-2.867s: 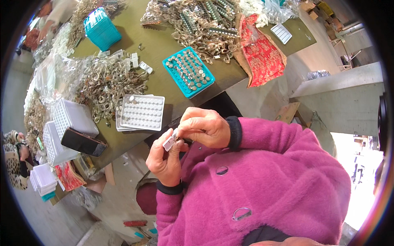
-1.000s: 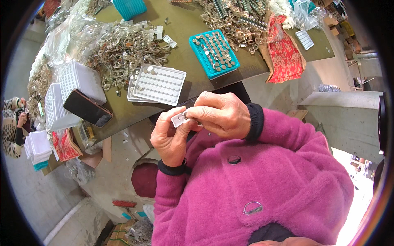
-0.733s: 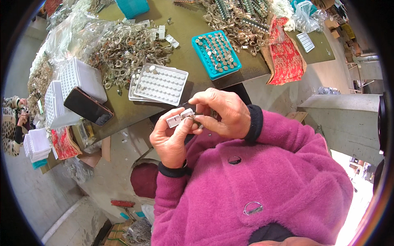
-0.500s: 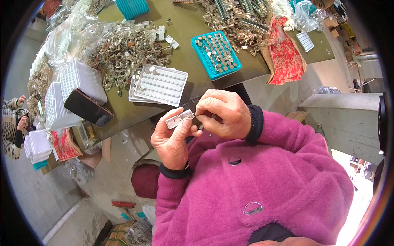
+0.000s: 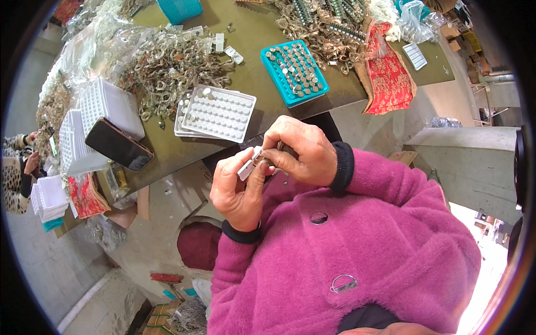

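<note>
My left hand (image 5: 239, 195) is closed around a small white plastic case (image 5: 245, 170), thumb and fingers pinching it in front of my chest. Against the end of that case, my right hand (image 5: 304, 149) has its thumb and forefinger pressed together. What those fingertips grip is too small and covered to make out. Just beyond my hands, on the table edge, lies a white tray (image 5: 223, 129) with rows of round wells and a few silver discs. A teal tray (image 5: 269, 78) farther right carries many round silver discs, resembling button cells.
Heaps of clear looped strips (image 5: 167, 72) cover the table's left and far parts. A dark phone (image 5: 119, 144) leans against stacked white trays (image 5: 111, 106). Red patterned cloth (image 5: 391, 78) hangs over the edge at right. Another person's hands (image 5: 32, 159) show at far left.
The white case has tilted more upright between my hands. My right fingers have shifted slightly left and closer over its end.
</note>
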Available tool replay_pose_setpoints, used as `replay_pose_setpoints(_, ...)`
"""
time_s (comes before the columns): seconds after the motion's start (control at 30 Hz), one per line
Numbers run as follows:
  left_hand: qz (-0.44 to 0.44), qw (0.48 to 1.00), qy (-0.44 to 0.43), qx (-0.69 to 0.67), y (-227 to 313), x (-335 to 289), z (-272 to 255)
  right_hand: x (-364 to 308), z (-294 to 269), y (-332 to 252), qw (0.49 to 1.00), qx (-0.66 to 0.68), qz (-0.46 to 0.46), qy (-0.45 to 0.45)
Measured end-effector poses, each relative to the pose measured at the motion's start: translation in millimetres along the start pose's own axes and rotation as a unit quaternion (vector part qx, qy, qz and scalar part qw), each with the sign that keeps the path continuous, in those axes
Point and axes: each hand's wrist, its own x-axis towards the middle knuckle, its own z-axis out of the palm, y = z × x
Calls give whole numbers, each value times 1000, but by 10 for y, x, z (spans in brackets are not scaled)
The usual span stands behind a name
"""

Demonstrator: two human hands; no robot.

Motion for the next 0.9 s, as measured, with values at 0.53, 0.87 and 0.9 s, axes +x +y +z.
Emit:
replay_pose_setpoints(0.53, -222, 928, 66, -293, -19, 16, -128, 80, 67, -60, 980, 98, 165, -56)
replay_pose_setpoints(0.87, -188, 966, 62, -168, 23, 17, -154, 106, 115, -103, 961, 168, 210, -69)
replay_pose_setpoints(0.9, -153, 979, 66, -119, 36, 10, -131, 105, 121, -106, 957, 175, 217, -75)
